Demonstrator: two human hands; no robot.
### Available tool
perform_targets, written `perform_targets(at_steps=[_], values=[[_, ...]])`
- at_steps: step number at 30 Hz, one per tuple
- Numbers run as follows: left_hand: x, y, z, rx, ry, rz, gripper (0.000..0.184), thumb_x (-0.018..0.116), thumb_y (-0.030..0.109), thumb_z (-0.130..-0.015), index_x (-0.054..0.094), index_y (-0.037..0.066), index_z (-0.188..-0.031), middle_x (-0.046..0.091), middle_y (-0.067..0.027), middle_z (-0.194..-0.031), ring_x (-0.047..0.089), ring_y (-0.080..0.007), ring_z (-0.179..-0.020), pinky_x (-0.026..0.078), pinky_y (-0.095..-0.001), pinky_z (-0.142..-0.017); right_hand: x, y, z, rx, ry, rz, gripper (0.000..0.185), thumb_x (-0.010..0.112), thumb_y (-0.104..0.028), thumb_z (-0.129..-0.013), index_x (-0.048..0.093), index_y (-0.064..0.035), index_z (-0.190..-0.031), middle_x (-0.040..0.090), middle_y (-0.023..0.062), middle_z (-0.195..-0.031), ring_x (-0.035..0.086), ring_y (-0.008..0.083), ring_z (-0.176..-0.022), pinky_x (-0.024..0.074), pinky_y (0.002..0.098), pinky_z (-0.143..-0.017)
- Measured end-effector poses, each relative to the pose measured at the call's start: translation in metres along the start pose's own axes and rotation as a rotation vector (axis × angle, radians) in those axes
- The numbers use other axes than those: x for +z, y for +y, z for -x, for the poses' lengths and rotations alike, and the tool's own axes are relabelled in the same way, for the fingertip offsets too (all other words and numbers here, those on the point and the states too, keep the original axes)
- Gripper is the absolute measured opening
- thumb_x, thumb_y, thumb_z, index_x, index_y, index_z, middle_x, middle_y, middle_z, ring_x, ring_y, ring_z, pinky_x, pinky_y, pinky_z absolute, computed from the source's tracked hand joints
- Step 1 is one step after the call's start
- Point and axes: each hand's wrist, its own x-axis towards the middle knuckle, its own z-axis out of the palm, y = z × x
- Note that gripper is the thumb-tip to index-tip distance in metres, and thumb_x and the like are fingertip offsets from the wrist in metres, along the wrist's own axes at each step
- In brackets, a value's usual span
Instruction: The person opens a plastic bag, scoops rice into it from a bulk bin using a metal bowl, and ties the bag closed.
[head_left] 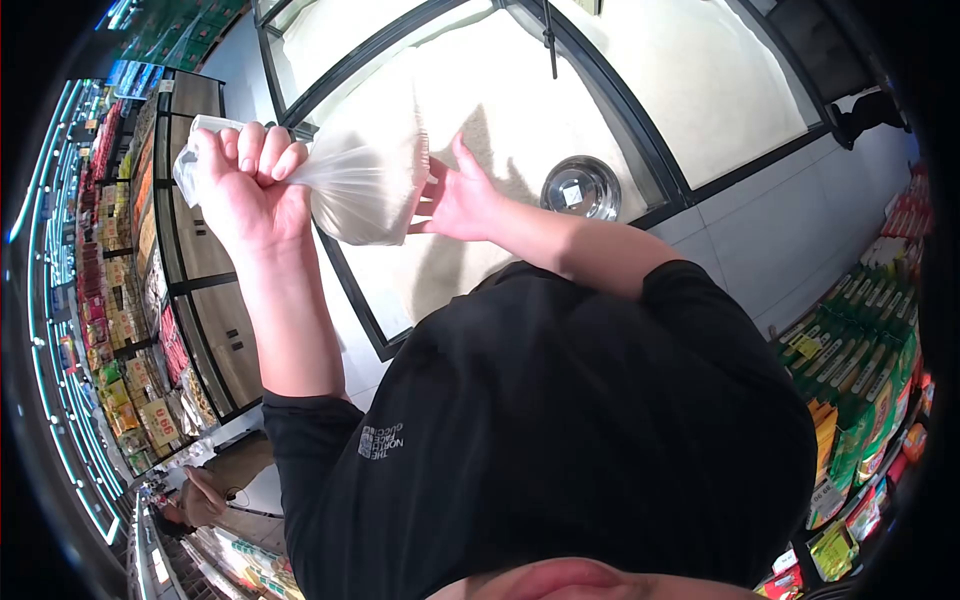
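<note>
My left hand (pixel 260 190) is closed round the gathered neck of a clear plastic bag (pixel 365 195), whose loose top (pixel 188 172) sticks out beyond the fist. Pale grain that looks like rice fills the bag's lower part. Beside the bag's bottom, my right hand (pixel 462 200) has its fingers spread, and the fingertips reach the bag or lie just behind it; I cannot tell which. Under both hands is a dark-framed bin of pale grain (pixel 520 100). A round, shiny metal bowl (pixel 580 188) rests on the grain near my right forearm.
Another grain bin (pixel 715 75) adjoins on the right, behind a dark frame bar. Shelves of packaged goods (pixel 110 330) line the left side. Green packets (pixel 860 330) are stacked at the right. Another person (pixel 205 495) is at the lower left.
</note>
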Motion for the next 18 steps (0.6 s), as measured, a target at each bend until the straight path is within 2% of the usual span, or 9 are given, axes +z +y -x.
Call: perform_targets(at_steps=[3,6,9,12,15,17,18], values=[[-0.005,-0.004,0.001,-0.003,0.041,0.007,0.045,0.051,0.037,-0.108,0.04,0.012,-0.073,0.03,0.0017,-0.063,0.025,-0.0126,-0.054,0.027,-0.0275,-0.049,-0.016,0.001,-0.019,-0.134,-0.091,0.166,0.095,0.031,-0.087,-0.091,0.03,-0.0212,-0.161,0.041,0.0087,-0.159,0.037,0.0353,-0.148,0.0263,0.0626,-0.12],[-0.018,-0.01,-0.001,-0.007,0.081,0.038,0.045,0.05,0.038,-0.108,0.04,0.012,-0.073,0.03,0.0014,-0.063,0.025,-0.0136,-0.054,0.026,-0.0282,-0.049,-0.011,0.001,-0.021,-0.155,-0.137,0.211,0.097,0.027,-0.087,-0.092,0.026,-0.0212,-0.163,0.037,0.0064,-0.163,0.034,0.0302,-0.15,0.0282,0.0551,-0.121],[-0.026,-0.014,0.001,0.006,0.121,0.053,0.046,0.048,0.039,-0.109,0.04,0.012,-0.073,0.031,0.0008,-0.063,0.025,-0.014,-0.055,0.026,-0.0284,-0.049,-0.007,0.007,-0.007,-0.095,-0.073,0.198,0.094,0.028,-0.085,-0.094,0.03,-0.0199,-0.162,0.039,0.0068,-0.162,0.035,0.0298,-0.15,0.0287,0.0515,-0.122],[-0.03,-0.014,0.005,0.002,0.11,0.074,0.047,0.049,0.04,-0.109,0.04,0.012,-0.072,0.03,0.0009,-0.062,0.025,-0.0133,-0.054,0.027,-0.0281,-0.049,-0.011,0.007,-0.005,0.005,-0.125,0.031,0.085,0.038,-0.079,-0.097,0.038,-0.0194,-0.158,0.046,0.0074,-0.158,0.042,0.0269,-0.146,0.0313,0.0463,-0.122],[-0.032,-0.017,0.013,-0.003,0.063,0.143,0.045,0.053,0.04,-0.108,0.039,0.013,-0.075,0.029,0.0024,-0.062,0.023,-0.0112,-0.053,0.025,-0.027,-0.048,-0.018,0.0,-0.018,0.218,-0.453,-0.178,0.069,0.051,-0.06,-0.102,0.045,-0.0142,-0.153,0.053,0.0096,-0.15,0.05,0.0236,-0.138,0.0388,0.0418,-0.117],[-0.027,-0.025,0.025,-0.006,0.048,0.118,0.044,0.052,0.04,-0.109,0.04,0.013,-0.076,0.029,0.0024,-0.062,0.023,-0.0108,-0.053,0.024,-0.0267,-0.047,-0.008,0.008,-0.012,-0.269,-0.364,0.558,0.055,0.067,-0.03,-0.099,0.05,-0.0059,-0.145,0.061,0.0106,-0.135,0.059,0.0198,-0.123,0.048,0.0373,-0.107],[-0.021,-0.032,0.034,0.003,0.059,0.075,0.044,0.051,0.039,-0.109,0.039,0.013,-0.076,0.029,0.0022,-0.062,0.023,-0.0106,-0.053,0.023,-0.0268,-0.048,-0.015,0.021,-0.033,-0.195,-0.212,0.472,0.052,0.068,-0.023,-0.097,0.051,-0.0043,-0.143,0.062,0.0106,-0.132,0.06,0.0188,-0.121,0.0488,0.0365,-0.105]])
